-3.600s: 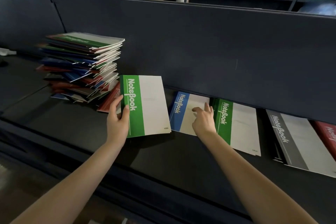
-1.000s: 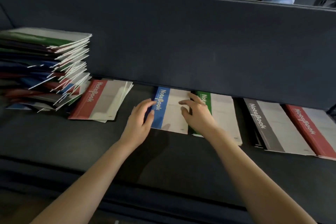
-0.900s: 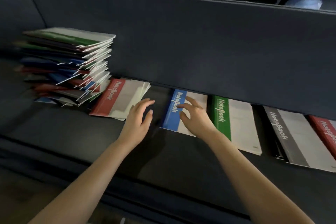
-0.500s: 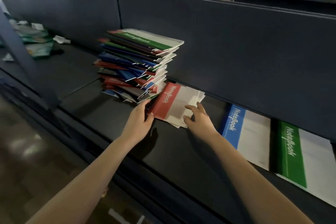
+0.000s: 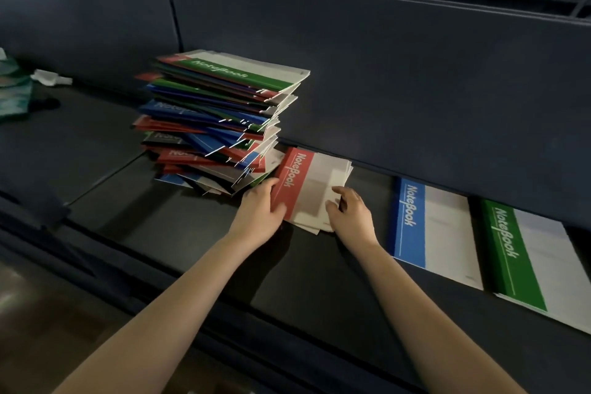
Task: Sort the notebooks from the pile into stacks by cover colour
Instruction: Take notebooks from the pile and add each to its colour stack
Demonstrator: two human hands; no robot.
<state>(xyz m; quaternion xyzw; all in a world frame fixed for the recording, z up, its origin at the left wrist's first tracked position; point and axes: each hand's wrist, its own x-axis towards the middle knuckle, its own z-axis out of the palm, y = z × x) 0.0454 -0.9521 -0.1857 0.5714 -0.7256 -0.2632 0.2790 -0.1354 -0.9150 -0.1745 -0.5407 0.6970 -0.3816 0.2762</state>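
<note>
A tall, untidy pile of notebooks point(image 5: 224, 112) with green, blue, red and grey covers stands on the dark shelf, a green one on top. Just right of its base lies a small stack of red notebooks point(image 5: 311, 189), slightly fanned. My left hand point(image 5: 260, 211) grips that stack's spine edge at its near left corner. My right hand point(image 5: 350, 213) holds its near right corner with curled fingers. Further right lie a blue notebook point(image 5: 431, 227) and a green notebook point(image 5: 524, 256), flat and side by side.
A dark partition wall point(image 5: 415, 89) rises directly behind the notebooks. The shelf's front edge point(image 5: 287, 326) runs below my forearms. Crumpled paper and green items point(image 5: 19, 83) lie at the far left. People and shelving show beyond the partition.
Both hands left the blue and green notebooks and moved left to the red stack beside the pile, where they now hold its near corners. The view swung left.
</note>
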